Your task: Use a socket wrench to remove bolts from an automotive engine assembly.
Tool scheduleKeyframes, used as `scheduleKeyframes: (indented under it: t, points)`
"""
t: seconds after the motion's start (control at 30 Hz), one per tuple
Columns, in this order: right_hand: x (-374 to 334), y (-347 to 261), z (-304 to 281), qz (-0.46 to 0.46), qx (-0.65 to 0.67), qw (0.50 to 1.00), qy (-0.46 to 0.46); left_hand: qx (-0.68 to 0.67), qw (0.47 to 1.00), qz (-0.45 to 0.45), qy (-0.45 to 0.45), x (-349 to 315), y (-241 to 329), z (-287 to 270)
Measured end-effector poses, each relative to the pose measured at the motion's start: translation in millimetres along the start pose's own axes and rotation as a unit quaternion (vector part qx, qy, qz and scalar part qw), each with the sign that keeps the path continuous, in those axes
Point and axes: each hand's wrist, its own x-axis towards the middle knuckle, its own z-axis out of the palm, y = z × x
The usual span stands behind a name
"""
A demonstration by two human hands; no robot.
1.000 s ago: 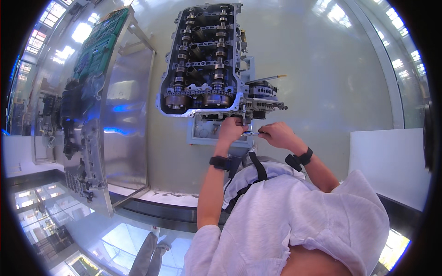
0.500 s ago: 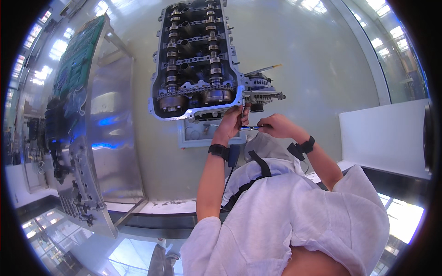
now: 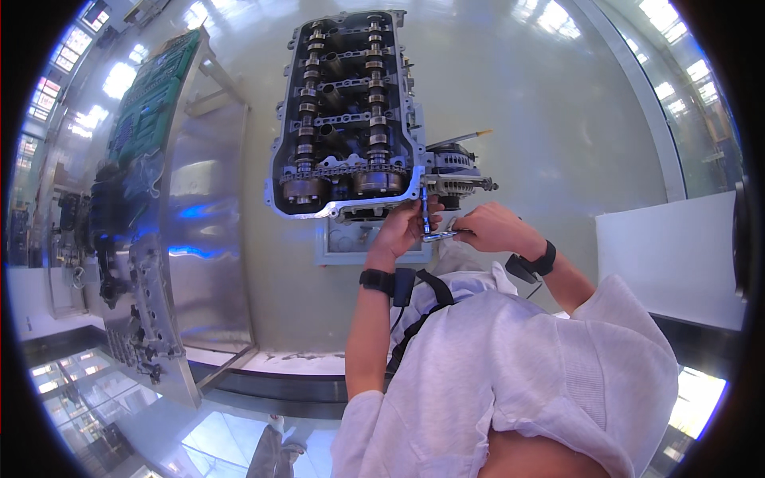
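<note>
Left hand (image 3: 398,229) curls round the ratchet shaft (image 3: 425,213); right hand (image 3: 499,229) clenches the ratchet handle (image 3: 442,236).

A shiny metal ratchet (image 3: 440,236) lies crosswise, its slim extension (image 3: 425,213) pointing away, far end beside the engine's near right corner. The engine (image 3: 333,119) stands uncovered, two camshafts (image 3: 375,96) running near to far, a chain (image 3: 343,170) across the near end.

Wrench (image 3: 440,236), glossy smooth metal; engine (image 3: 340,120), metal with shiny shafts (image 3: 375,97); table (image 3: 211,295), smooth, reflective sheet metal; shirt (image 3: 510,358), matt, soft-looking cloth; floor (image 3: 550,143), smooth, softly glossy.
</note>
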Motion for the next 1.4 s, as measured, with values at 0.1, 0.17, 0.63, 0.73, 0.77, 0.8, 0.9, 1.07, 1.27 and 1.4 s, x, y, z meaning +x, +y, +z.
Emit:
scheduleKeyframes:
  t: [0.1, 0.17, 0.63, 0.73, 0.77, 0.8, 0.9, 1.07, 1.27, 1.4]
  points:
    - [8.6, 10.9, 20.1, -0.008, 0.075, 0.997, -0.01, 0.081, 0.996, 0.032, -0.034, 10.0, -2.8, -24.0]
    - [16.5, 28.9, 73.1, -0.014, 0.17, 0.985, 0.013, 0.092, 0.995, 0.036, 0.028, 12.7, -5.8, -14.8]
    - [3.2, 2.0, 7.8, 0.008, -0.006, 1.0, 0.014, 0.13, 0.99, 0.01, 0.057, 4.8, -1.0, -3.4]
    - [3.8, -0.9, 9.4, 0.0, -0.016, 1.0, -0.002, 0.122, 0.988, 0.012, 0.09, 2.9, -0.3, 0.6]
    - [6.1, 3.4, 20.4, -0.012, 0.037, 0.999, -0.007, 0.144, 0.983, 0.021, 0.115, 4.3, 0.9, 4.2]
    - [11.8, 9.5, 34.9, -0.026, 0.089, 0.996, -0.014, 0.146, 0.982, 0.025, 0.114, 5.1, 3.2, 9.0]
    - [39.4, 47.7, 120.3, -0.1, 0.298, 0.945, 0.087, 0.283, 0.943, 0.01, 0.173, 5.6, 0.4, 28.2]
    - [59.1, 37.8, 98.3, -0.106, 0.176, 0.978, -0.044, 0.326, 0.933, 0.068, 0.135, -6.6, -1.1, 3.0]
    - [36.1, 54.6, 56.1, -0.089, 0.093, 0.992, -0.018, 0.196, 0.98, 0.021, -0.033, -13.6, -1.7, -5.2]
    - [20.3, 52.3, 32.5, -0.063, 0.086, 0.993, 0.045, 0.217, 0.974, 0.049, -0.031, -11.1, -7.5, -0.7]
